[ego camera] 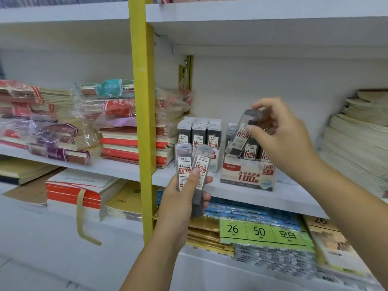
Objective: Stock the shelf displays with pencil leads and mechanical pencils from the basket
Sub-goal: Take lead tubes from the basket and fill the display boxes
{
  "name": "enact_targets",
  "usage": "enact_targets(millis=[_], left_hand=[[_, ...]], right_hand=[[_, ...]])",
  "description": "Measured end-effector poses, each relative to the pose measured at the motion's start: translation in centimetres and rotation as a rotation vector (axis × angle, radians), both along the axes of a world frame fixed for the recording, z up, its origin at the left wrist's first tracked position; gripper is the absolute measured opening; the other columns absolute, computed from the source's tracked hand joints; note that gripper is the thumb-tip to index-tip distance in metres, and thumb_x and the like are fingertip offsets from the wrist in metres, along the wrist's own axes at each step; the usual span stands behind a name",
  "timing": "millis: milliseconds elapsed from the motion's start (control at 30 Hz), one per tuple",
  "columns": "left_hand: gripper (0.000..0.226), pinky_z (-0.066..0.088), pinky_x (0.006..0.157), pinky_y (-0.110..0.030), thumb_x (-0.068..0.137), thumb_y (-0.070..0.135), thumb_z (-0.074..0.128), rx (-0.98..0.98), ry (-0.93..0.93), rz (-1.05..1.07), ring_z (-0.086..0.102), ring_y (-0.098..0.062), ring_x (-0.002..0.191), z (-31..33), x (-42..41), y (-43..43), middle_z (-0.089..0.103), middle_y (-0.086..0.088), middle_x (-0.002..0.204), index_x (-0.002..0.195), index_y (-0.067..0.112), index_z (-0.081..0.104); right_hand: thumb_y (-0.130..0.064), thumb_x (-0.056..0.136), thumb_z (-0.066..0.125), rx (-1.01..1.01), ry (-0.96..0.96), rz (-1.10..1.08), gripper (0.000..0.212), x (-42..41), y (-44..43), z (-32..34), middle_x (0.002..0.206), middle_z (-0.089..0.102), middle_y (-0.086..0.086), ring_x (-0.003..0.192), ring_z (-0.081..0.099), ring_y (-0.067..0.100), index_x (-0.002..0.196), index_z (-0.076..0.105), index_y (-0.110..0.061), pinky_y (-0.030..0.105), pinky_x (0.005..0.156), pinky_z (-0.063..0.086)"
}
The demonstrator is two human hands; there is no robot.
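Left hand (178, 198) grips two fanned spare cases (190, 164) of 0.7 lead; right hand (279, 131) pinches a single case (243, 133), tilted, over the 0.7 box (247, 175).

0.7 box: partly filled, cases upright, near the shelf (241, 196) edge; 0.5 box (199, 131) just beside it, left; notebooks (134, 143) further left. Basket not in view. Likely risks: the tilted case catches an upright neighbour and topples a row; a firm push slides the light card box toward the edge; the fanned spares slip from under the thumb; near-identical labels let a 0.7 case land in the 0.5 box.
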State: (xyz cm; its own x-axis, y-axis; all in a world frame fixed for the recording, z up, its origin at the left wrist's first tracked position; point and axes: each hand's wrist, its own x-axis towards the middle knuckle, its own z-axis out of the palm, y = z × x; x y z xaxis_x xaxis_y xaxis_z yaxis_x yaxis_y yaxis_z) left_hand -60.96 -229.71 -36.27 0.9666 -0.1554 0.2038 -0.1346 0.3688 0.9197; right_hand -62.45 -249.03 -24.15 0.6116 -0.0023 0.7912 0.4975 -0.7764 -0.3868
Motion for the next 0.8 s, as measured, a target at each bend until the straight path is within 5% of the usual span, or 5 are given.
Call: enact_targets(millis=[167, 367, 567, 700, 800], left_hand=[[0.029, 0.049, 0.048, -0.025, 0.072, 0.066, 0.063, 0.032, 0.030, 0.027, 0.062, -0.012, 0.056, 0.2, 0.0, 0.5, 0.078, -0.004, 0.087, 0.094, 0.049, 0.071], [0.025, 0.053, 0.058, -0.028, 0.072, 0.068, 0.063, 0.058, -0.001, -0.015, 0.063, -0.009, 0.060, 0.2, -0.2, 0.3, 0.078, 0.003, 0.099, 0.094, 0.057, 0.068], [0.040, 0.054, 0.060, -0.027, 0.074, 0.067, 0.062, 0.084, -0.013, -0.041, 0.063, -0.009, 0.061, 0.4, -0.6, -0.1, 0.078, 0.004, 0.100, 0.107, 0.045, 0.067], [0.051, 0.056, 0.063, -0.029, 0.070, 0.069, 0.064, 0.093, -0.036, -0.055, 0.063, -0.009, 0.063, 0.5, -0.9, -0.3, 0.078, 0.003, 0.103, 0.113, 0.041, 0.064], [0.035, 0.056, 0.062, -0.027, 0.075, 0.067, 0.064, 0.101, -0.066, -0.079, 0.064, -0.008, 0.064, 0.4, -1.1, -0.5, 0.078, 0.002, 0.103, 0.104, 0.048, 0.067]], right_hand=[[-0.021, 0.085, 0.071, -0.113, 0.267, -0.045, 0.035, 2.4, -0.1, -0.7, 0.092, 0.057, -0.015, 0.080, 0.059, 0.003, 0.104, 0.052, -0.044, 0.019, 0.069, 0.047], [-0.027, 0.088, 0.067, -0.216, 0.166, -0.206, 0.025, 3.6, -0.2, -1.4, 0.092, 0.036, -0.019, 0.080, 0.045, 0.000, 0.113, 0.063, -0.030, 0.012, 0.066, 0.033], [-0.029, 0.091, 0.064, -0.279, 0.134, -0.312, 0.037, 3.1, 0.4, -1.8, 0.098, 0.041, -0.008, 0.090, 0.047, 0.012, 0.128, 0.061, -0.028, 0.030, 0.078, 0.048], [-0.024, 0.093, 0.060, -0.103, -0.052, -0.175, 0.027, 1.0, 1.2, -2.7, 0.092, 0.052, -0.011, 0.079, 0.051, 0.004, 0.119, 0.067, -0.024, 0.020, 0.072, 0.043], [-0.036, 0.093, 0.057, 0.111, 0.142, 0.067, 0.025, -1.0, 2.5, -4.3, 0.093, 0.063, -0.019, 0.082, 0.059, -0.002, 0.117, 0.061, -0.042, 0.018, 0.071, 0.050]])
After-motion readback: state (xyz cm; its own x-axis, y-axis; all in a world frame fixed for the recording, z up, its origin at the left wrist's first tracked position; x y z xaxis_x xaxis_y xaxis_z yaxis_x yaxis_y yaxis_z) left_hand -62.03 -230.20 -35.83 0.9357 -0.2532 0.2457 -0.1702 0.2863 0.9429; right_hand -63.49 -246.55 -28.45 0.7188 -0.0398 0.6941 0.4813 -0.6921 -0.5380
